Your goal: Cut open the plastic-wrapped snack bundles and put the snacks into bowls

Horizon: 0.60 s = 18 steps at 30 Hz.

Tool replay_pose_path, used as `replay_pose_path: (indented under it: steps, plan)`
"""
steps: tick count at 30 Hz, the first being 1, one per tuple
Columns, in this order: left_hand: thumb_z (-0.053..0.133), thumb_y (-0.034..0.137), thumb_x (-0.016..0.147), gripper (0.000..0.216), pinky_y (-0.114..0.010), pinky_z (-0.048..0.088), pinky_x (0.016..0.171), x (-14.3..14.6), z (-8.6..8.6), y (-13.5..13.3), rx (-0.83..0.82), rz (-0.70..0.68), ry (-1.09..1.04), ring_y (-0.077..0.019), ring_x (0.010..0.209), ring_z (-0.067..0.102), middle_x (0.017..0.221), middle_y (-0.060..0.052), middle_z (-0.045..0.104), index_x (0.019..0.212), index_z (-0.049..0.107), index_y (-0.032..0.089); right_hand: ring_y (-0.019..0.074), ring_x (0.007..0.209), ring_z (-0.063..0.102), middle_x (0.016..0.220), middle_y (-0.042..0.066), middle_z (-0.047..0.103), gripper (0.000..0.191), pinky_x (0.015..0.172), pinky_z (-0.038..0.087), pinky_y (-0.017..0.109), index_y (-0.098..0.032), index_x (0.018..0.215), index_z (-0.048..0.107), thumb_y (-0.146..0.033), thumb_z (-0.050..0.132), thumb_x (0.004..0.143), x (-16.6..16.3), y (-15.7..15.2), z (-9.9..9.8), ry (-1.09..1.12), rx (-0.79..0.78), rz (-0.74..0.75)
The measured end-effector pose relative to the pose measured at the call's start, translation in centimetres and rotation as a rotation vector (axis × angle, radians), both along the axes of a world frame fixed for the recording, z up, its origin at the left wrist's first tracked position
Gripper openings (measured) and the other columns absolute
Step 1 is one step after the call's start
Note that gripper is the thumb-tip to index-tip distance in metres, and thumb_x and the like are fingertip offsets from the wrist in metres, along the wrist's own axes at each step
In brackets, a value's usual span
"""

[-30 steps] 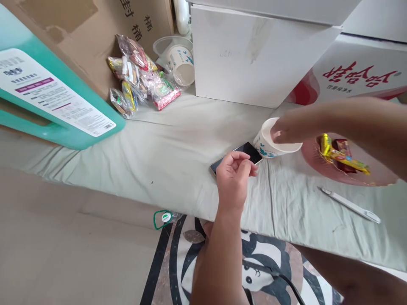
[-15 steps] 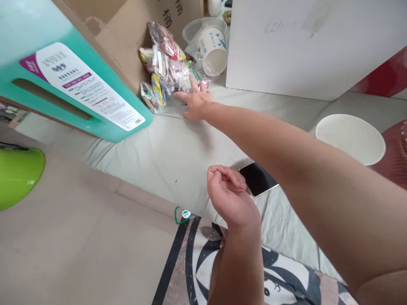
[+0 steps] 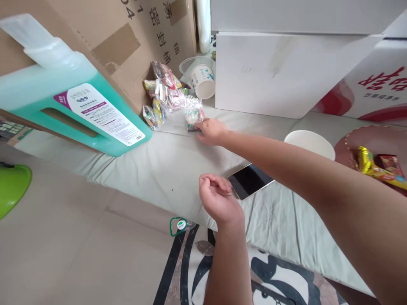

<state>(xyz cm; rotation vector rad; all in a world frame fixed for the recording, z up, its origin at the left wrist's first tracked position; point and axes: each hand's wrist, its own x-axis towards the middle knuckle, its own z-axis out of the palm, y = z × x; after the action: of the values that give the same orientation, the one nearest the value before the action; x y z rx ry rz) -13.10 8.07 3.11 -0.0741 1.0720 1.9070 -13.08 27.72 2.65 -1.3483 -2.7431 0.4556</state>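
Note:
My right hand (image 3: 213,130) reaches across the cloth-covered surface. Its fingers are closed on a clear plastic-wrapped snack packet (image 3: 193,112) with green and pink inside. Just behind and left of it lies a heap of small wrapped snacks (image 3: 163,91), leaning toward the cardboard box. Nearer the front edge, my left hand (image 3: 219,195) is turned up with its fingers curled in, and nothing shows in them. A black-screened phone (image 3: 249,181) lies flat beside the left hand's fingers. Behind the heap, a paper cup (image 3: 203,82) rests on its side by a clear plastic bowl (image 3: 187,65).
A large jug of green liquid (image 3: 79,110) leans at the left before a cardboard box (image 3: 121,42). White boxes (image 3: 251,80) stand at the back. On the right are a white round container (image 3: 310,142), partly behind my right forearm, and a reddish tray (image 3: 352,140) holding wrapped snacks.
My right hand has drawn back rightward from the heap with a clear packet in its fingers. My left hand stays curled near the phone. The view has shifted, showing more of the right side.

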Motion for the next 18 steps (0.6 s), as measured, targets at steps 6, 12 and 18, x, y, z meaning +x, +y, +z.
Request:
replay_pose_path:
  steps: [6, 12, 18]
  plan:
    - [0.054, 0.029, 0.085, 0.009, -0.022, 0.047, 0.067, 0.3, 0.7, -0.2, -0.095, 0.007, -0.074, -0.0098, 0.068, 0.055, 0.079, 0.002, 0.052, 0.080, 0.054, 0.022, 0.0271, 0.110, 0.070, 0.120, 0.013, 0.075, 0.038, 0.094, 0.052, 0.037, -0.015, 0.131, 0.069, -0.025, 0.050, 0.099, 5.7, -6.3, 2.2, 0.115, 0.011, -0.012]
    - [0.059, 0.066, 0.085, 0.049, -0.033, 0.057, 0.081, -0.2, 0.9, -0.3, 0.070, -0.558, -0.207, -0.0213, 0.092, 0.070, 0.100, -0.009, 0.069, 0.101, 0.065, 0.020, 0.0265, 0.117, 0.072, 0.123, 0.012, 0.076, 0.032, 0.094, 0.059, 0.040, -0.019, 0.126, 0.068, -0.023, 0.053, 0.098, 13.0, -16.5, 1.9, 0.556, 0.247, 0.120]
    - [0.076, 0.046, 0.074, 0.045, -0.046, 0.060, 0.096, 2.5, 1.0, -1.3, 0.146, -0.899, -0.130, -0.0331, 0.111, 0.076, 0.108, -0.008, 0.079, 0.112, 0.069, 0.023, 0.0284, 0.126, 0.070, 0.114, 0.010, 0.078, 0.025, 0.103, 0.056, 0.048, -0.022, 0.117, 0.067, -0.014, 0.059, 0.094, 21.2, -26.2, 0.9, 0.609, 0.496, 0.161]
